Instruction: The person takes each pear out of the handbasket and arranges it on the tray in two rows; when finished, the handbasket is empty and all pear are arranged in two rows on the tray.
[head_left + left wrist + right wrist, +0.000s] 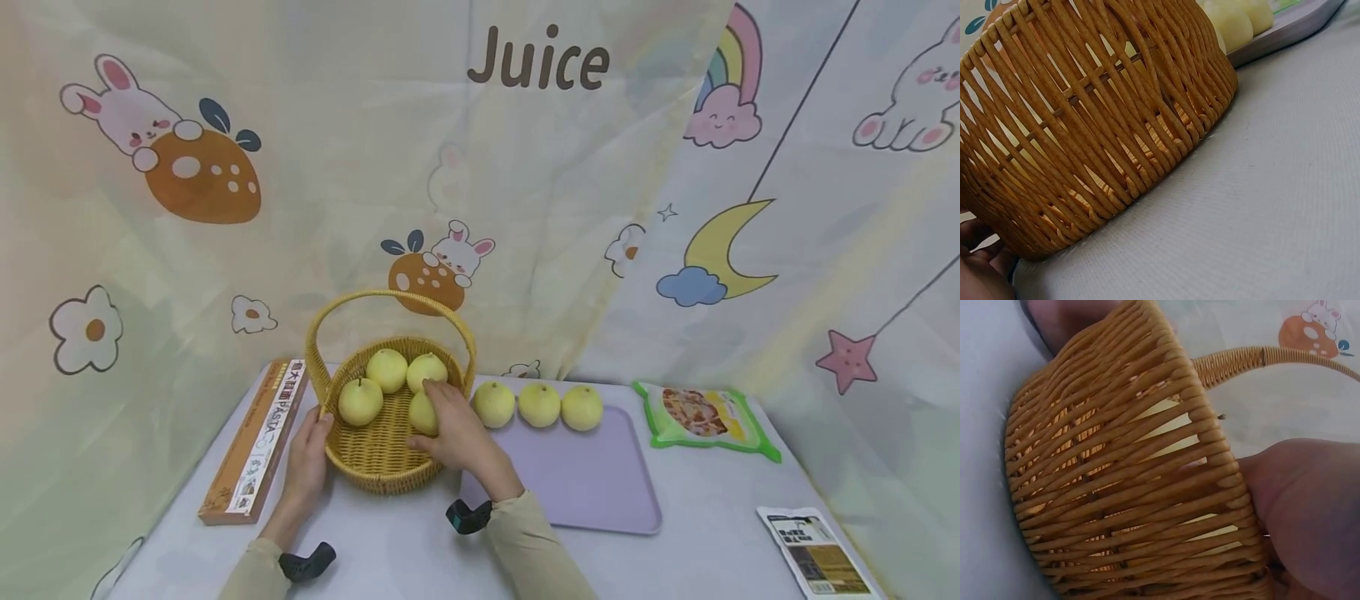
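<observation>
Inside the wicker basket [384, 478] | round, pale-yellow fruit [422, 415] | right fingers [444, 398] curled round it | left fingers [320, 428] gripping basket

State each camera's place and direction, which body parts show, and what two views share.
Head: on the head, facing forward and down at basket and tray; left hand, right hand and sleeves show.
Left wrist: on that wrist, facing the basket's side; part of the left hand shows, lower left.
Right wrist: on that wrist, facing the basket's side; right hand shows at right, left hand at top.
Shared: both wrist views show woven basket wall.
</observation>
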The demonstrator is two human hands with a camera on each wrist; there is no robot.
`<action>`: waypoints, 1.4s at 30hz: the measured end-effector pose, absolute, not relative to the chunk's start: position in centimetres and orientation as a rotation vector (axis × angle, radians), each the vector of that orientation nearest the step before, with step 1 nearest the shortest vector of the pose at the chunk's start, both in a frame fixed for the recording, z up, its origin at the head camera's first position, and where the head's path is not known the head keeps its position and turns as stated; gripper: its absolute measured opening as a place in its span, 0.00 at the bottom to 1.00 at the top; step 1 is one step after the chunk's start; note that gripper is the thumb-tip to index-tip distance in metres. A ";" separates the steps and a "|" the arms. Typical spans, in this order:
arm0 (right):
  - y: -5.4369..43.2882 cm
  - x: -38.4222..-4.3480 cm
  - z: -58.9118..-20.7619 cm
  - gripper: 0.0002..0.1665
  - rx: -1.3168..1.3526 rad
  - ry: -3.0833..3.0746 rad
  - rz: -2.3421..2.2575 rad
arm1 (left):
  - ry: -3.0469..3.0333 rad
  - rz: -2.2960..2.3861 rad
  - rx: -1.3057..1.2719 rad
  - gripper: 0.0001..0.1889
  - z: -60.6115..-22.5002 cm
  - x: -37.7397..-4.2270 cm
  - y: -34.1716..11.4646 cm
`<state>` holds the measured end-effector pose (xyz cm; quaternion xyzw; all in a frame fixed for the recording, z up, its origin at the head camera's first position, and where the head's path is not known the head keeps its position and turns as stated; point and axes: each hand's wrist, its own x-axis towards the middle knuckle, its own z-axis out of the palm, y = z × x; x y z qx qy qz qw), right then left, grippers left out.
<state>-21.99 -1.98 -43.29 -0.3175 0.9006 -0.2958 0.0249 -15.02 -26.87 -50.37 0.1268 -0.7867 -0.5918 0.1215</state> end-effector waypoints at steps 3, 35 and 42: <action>-2.2 -22.0 -43.2 0.53 -0.984 2.807 -0.903 | -2.298 -1.734 0.383 0.35 -50.4 -15.1 -26.9; -2.5 -23.0 -43.8 0.44 -1.295 2.777 -0.842 | -2.278 -1.757 0.367 0.36 -50.7 -14.9 -26.7; -1.1 -23.8 -44.0 0.42 -1.162 2.439 -1.526 | -2.287 -1.746 0.371 0.36 -50.4 -14.8 -26.8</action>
